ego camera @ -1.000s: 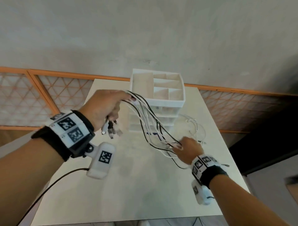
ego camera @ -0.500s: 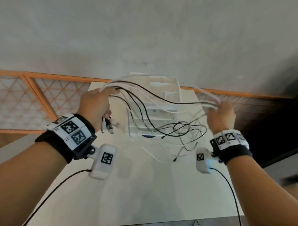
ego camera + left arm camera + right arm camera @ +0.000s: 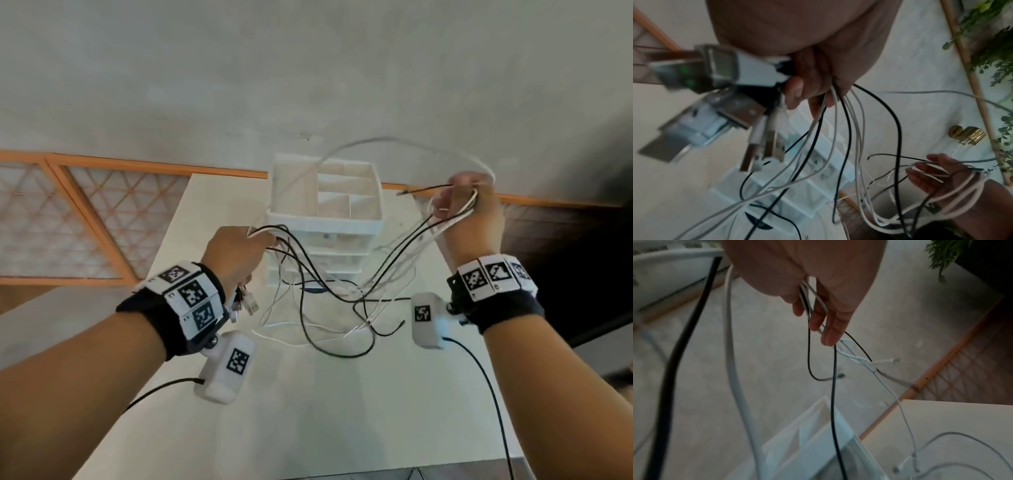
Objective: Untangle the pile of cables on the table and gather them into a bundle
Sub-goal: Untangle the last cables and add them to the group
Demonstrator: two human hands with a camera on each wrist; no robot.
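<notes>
Several thin black and white cables [image 3: 342, 294] hang in a slack tangle between my two hands, their lowest loops lying on the white table [image 3: 308, 404]. My left hand [image 3: 239, 253] grips one end of the bunch in a fist. USB plugs [image 3: 764, 146] dangle below the left hand [image 3: 813, 84]. My right hand [image 3: 469, 205] is raised at the far right, above table height. Its fingers are fairly straight, and white and black cables [image 3: 962, 190] loop round the right hand [image 3: 941, 175]. In the right wrist view, cable strands [image 3: 807, 293] run between the fingers [image 3: 830, 327].
A white compartmented desk organiser [image 3: 325, 205] stands at the back middle of the table, right behind the hanging cables. Orange-framed lattice railing [image 3: 85, 219] runs behind the table. Black leads from the wrist cameras trail over the near table edge.
My right hand has risen from the table to up right, drawing cable loops up. The left hand has dropped slightly, keeping its grip.
</notes>
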